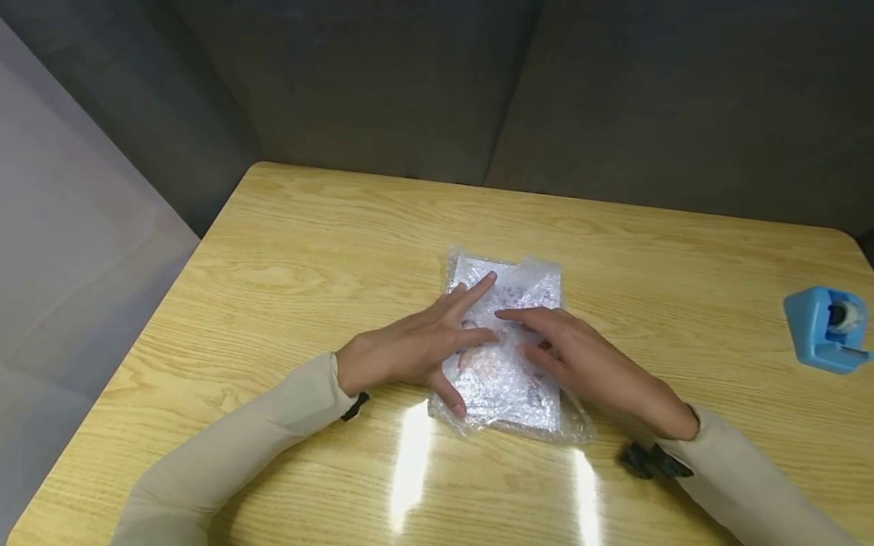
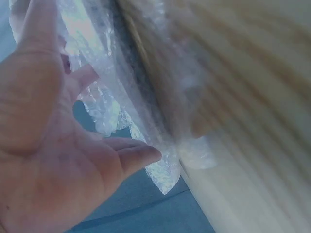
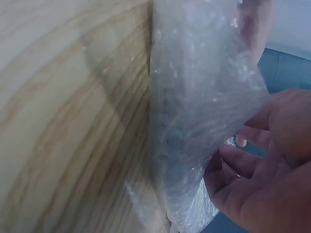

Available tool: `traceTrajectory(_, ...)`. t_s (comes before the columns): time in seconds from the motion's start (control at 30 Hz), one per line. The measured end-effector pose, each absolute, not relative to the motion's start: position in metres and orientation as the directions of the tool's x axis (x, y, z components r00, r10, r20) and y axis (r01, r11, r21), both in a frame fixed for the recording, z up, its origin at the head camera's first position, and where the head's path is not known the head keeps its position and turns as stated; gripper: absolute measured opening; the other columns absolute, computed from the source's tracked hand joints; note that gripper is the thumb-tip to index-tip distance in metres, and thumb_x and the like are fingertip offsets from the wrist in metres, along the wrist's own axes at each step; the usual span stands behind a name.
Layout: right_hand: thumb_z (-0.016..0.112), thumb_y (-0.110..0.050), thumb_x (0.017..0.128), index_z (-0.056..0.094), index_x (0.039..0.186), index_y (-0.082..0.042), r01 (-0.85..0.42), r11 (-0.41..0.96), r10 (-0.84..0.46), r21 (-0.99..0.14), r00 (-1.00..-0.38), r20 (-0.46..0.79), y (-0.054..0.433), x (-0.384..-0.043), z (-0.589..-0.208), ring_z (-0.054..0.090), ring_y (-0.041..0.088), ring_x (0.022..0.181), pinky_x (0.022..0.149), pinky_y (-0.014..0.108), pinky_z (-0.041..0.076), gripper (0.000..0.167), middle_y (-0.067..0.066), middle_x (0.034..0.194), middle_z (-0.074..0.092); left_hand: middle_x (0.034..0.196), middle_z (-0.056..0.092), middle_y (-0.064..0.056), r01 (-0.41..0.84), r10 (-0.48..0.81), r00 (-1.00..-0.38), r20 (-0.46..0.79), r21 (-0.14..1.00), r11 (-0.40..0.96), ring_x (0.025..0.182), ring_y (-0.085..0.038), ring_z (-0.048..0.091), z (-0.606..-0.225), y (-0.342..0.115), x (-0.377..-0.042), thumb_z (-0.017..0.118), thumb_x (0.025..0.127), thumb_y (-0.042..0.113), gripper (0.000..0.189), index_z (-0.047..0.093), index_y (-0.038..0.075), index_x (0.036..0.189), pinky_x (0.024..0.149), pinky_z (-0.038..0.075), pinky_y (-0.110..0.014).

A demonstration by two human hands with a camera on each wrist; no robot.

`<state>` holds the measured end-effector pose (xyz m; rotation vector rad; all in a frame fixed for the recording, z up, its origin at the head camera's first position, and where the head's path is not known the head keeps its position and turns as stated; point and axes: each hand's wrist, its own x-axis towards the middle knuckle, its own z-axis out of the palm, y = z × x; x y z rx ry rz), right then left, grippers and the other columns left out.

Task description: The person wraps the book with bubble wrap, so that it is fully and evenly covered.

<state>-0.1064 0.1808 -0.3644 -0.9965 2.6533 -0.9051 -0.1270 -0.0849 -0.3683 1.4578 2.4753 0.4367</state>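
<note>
Sleeves (image 1: 253,432) enter from 8 and 4 o'clock; left hand (image 1: 426,337) spread on wrap (image 1: 501,379), right hand's (image 1: 597,364) grip unclear. Folding seems underway, next likely needing the dispenser (image 1: 814,330) at 3 o'clock.

Wrapped item (image 1: 508,390) is partly hidden by left grip (image 1: 430,341) and right grip (image 1: 587,360); its print (image 1: 510,294) is blurred; worktop (image 1: 307,265) is cut off below.

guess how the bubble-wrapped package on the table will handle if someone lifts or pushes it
The bubble-wrapped package would probably stay stiff, since its inner edges look straight. Its loose wrap margin will likely flop, being thin and wrinkled. Lying flat and low on the table, it should slide rather than roll or tip.
</note>
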Motion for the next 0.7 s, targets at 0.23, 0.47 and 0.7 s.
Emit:
traceTrajectory(0.23,0.071,-0.001,0.097,0.053,0.152,-0.005,-0.588,0.602,-0.664,-0.54,-0.744,0.07,0.1779,-0.1079,-0.3662,0.056,0.037,0.125,0.097,0.055,0.052,0.058,0.02,0.143,0.057,0.172,-0.004,-0.023,0.832,0.901,-0.433,0.006,0.387,0.398,0.157,-0.044,0.007,-0.3686,-0.085,-0.1288,0.084,0.064,0.061,0.101,0.057,0.007,0.145,0.126,0.012,-0.055)
traceTrajectory(0.47,0.072,0.001,0.095,0.053,0.152,-0.007,-0.613,0.58,-0.69,-0.537,-0.72,0.077,0.177,-0.1106,-0.3664,0.059,0.026,0.104,0.08,0.04,0.055,0.06,0.019,0.137,0.054,0.169,0.011,-0.021,0.792,0.883,-0.467,-0.053,0.42,0.444,0.155,-0.047,0.012,-0.3665,-0.0831,-0.1288,0.086,0.064,0.062,0.101,0.053,0.014,0.147,0.121,0.025,-0.061)
traceTrajectory(0.7,0.072,-0.002,0.096,0.062,0.143,-0.006,-0.589,0.587,-0.69,-0.555,-0.723,0.037,0.1785,-0.1131,-0.3661,0.063,0.026,0.1,0.08,0.041,0.058,0.048,0.023,0.139,0.052,0.16,0.021,-0.021,0.797,0.883,-0.469,-0.013,0.425,0.43,0.149,-0.036,0.028,-0.3691,-0.0809,-0.1319,0.089,0.061,0.064,0.121,0.032,0.009,0.152,0.12,0.035,-0.049)
